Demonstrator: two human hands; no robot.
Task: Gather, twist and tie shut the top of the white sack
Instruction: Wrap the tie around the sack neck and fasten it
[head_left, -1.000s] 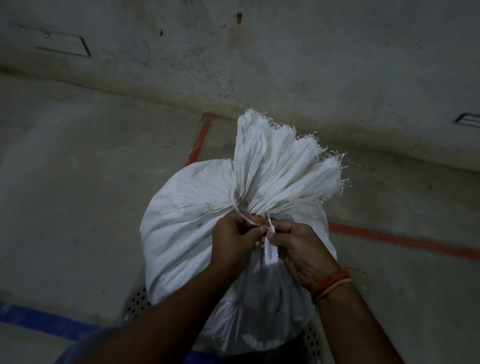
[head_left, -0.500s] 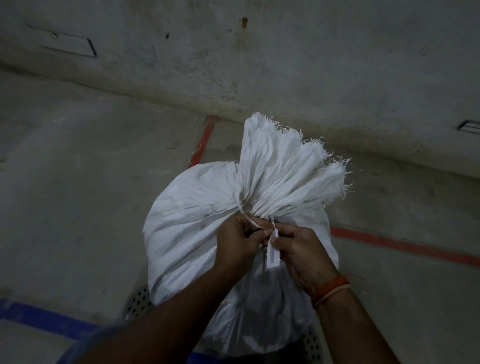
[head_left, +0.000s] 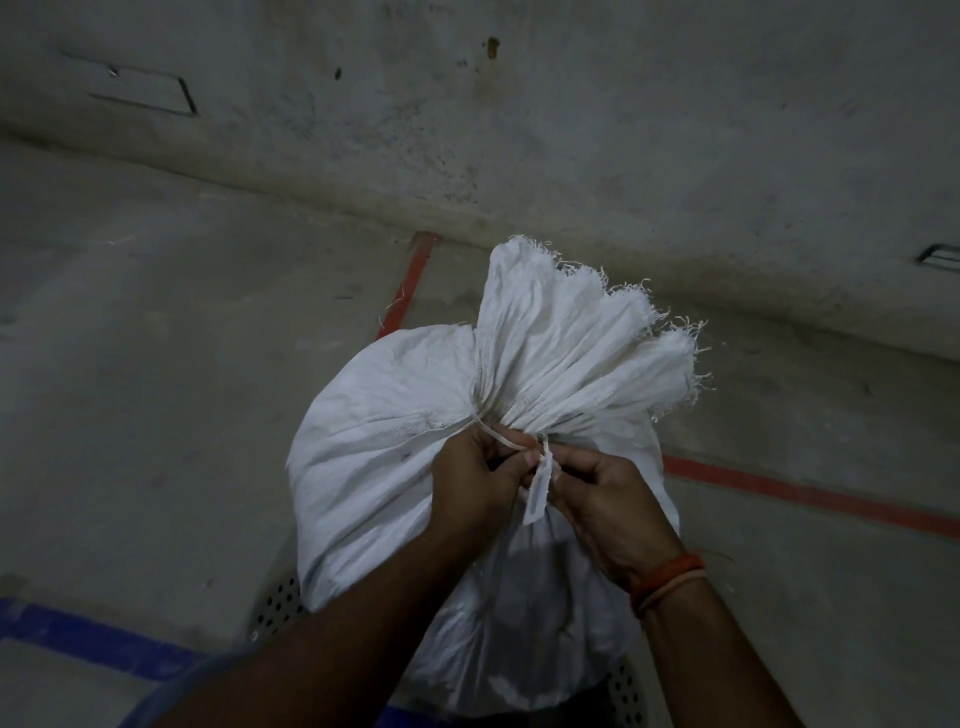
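A full white woven sack (head_left: 374, 447) stands in front of me. Its top is bunched into a neck, and the frayed mouth (head_left: 576, 338) fans out up and to the right. A thin white tie strip (head_left: 501, 439) runs around the neck, with a flat white tag (head_left: 537, 493) hanging from it. My left hand (head_left: 472, 483) pinches the strip at the neck. My right hand (head_left: 597, 499) grips the strip beside the tag. Both hands meet at the front of the neck, and the strip's far side is hidden behind the gathered cloth.
The sack rests on a perforated metal surface (head_left: 275, 605). Around it lies a grey concrete floor with red painted lines (head_left: 810, 491) and a blue line (head_left: 88, 636). A stained concrete wall (head_left: 571, 130) rises close behind the sack.
Both hands stay at the neck of the sack with the tie strip; only small finger shifts and a slight camera move show.
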